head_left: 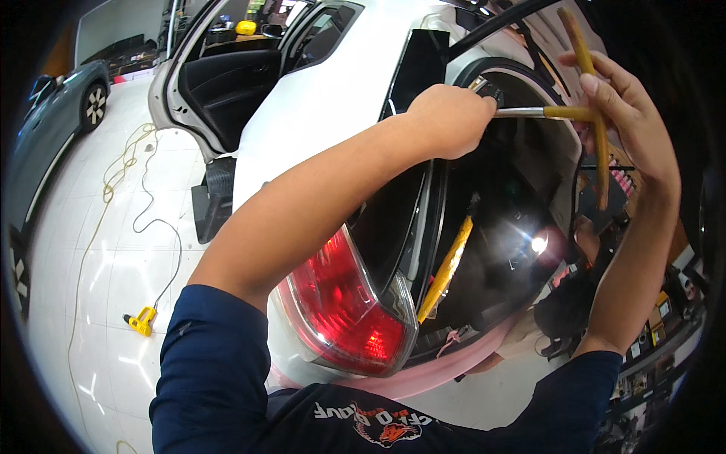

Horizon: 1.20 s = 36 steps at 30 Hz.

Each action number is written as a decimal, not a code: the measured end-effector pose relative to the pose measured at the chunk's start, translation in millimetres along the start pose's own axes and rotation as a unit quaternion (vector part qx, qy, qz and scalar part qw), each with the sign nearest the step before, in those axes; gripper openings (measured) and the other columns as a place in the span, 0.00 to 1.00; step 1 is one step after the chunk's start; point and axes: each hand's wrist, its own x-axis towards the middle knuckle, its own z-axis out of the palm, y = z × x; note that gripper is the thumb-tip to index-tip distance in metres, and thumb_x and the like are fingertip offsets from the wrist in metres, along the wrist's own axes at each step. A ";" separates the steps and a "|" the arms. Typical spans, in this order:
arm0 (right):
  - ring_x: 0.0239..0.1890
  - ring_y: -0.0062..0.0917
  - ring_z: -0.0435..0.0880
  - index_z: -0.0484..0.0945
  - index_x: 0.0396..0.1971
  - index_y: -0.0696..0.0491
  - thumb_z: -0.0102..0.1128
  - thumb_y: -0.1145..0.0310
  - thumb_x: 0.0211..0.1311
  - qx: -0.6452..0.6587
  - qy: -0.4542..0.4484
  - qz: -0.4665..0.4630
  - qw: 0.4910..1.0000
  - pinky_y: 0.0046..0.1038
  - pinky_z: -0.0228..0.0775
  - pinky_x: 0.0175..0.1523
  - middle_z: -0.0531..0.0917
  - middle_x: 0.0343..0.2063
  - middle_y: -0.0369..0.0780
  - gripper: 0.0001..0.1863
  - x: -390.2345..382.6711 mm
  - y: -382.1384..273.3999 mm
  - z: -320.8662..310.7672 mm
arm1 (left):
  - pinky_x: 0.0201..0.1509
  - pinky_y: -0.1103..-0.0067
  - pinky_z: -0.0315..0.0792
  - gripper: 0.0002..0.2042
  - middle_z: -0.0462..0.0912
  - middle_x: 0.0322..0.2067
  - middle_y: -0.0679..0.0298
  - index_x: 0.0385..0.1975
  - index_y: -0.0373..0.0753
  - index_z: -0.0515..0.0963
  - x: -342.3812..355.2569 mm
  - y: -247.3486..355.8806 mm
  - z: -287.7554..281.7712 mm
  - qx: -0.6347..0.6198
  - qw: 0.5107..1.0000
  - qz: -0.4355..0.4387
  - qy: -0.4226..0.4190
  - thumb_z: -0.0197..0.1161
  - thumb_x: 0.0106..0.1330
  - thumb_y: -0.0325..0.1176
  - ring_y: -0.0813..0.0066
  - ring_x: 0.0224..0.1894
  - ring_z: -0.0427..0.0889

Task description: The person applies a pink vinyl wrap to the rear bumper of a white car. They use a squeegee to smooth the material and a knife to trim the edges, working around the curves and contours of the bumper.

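Yellow tool: a T-handle wrench (pixel 582 113) with a yellow cross handle and a metal shaft, at the upper right by the car's open rear hatch.
Long axis: the shaft lies nearly level, pointing left; the cross handle runs up and down.
Right hand (pixel 631 113): fingers wrapped loosely round the cross handle.
Left hand (pixel 450 121): fist closed at the shaft's left tip.
Car (pixel 325 113): white, with a red tail light (pixel 340 310) near.
Floor: a yellow cable (pixel 102 212) at left.
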 end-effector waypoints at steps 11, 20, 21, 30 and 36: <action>0.35 0.30 0.82 0.66 0.59 0.55 0.52 0.56 0.67 -0.243 0.324 -0.172 0.898 0.30 0.75 0.46 0.80 0.37 0.43 0.25 -38.7 50.3 33.5 | 0.37 0.62 0.74 0.10 0.81 0.26 0.53 0.38 0.34 0.74 -3.8 -10.3 8.1 -0.012 0.999 -0.011 0.036 0.52 0.61 0.30 0.53 0.31 0.82; 0.17 0.30 0.75 0.80 0.29 0.58 0.52 0.56 0.66 -0.256 0.169 0.068 0.949 0.29 0.68 0.28 0.75 0.14 0.39 0.19 -15.1 5.7 7.9 | 0.38 0.62 0.74 0.11 0.81 0.26 0.50 0.39 0.35 0.74 -0.4 -4.9 1.4 -0.045 0.998 -0.030 0.033 0.55 0.58 0.30 0.51 0.33 0.81; 0.16 0.30 0.74 0.80 0.29 0.58 0.51 0.55 0.66 -0.133 0.093 0.140 0.977 0.29 0.67 0.27 0.74 0.13 0.38 0.20 -9.7 1.9 -1.6 | 0.38 0.61 0.74 0.11 0.81 0.26 0.50 0.39 0.35 0.74 -2.3 -7.8 0.4 -0.044 0.998 -0.029 0.025 0.55 0.57 0.30 0.51 0.33 0.81; 0.43 0.37 0.79 0.77 0.46 0.54 0.57 0.75 0.57 -0.552 0.187 -0.256 0.771 0.32 0.72 0.45 0.79 0.40 0.43 0.15 -26.0 21.1 7.3 | 0.37 0.62 0.74 0.09 0.81 0.27 0.51 0.36 0.36 0.76 -7.0 0.1 -1.9 -0.065 0.998 -0.015 0.017 0.54 0.56 0.27 0.51 0.34 0.82; 0.17 0.12 0.71 0.78 0.26 0.55 0.48 0.56 0.69 0.062 0.081 0.153 0.983 0.15 0.60 0.23 0.74 0.16 0.33 0.19 -22.7 20.9 -6.8 | 0.37 0.63 0.75 0.08 0.82 0.26 0.52 0.34 0.35 0.77 -14.2 -3.8 -1.3 -0.062 0.998 -0.013 0.024 0.54 0.56 0.27 0.52 0.33 0.82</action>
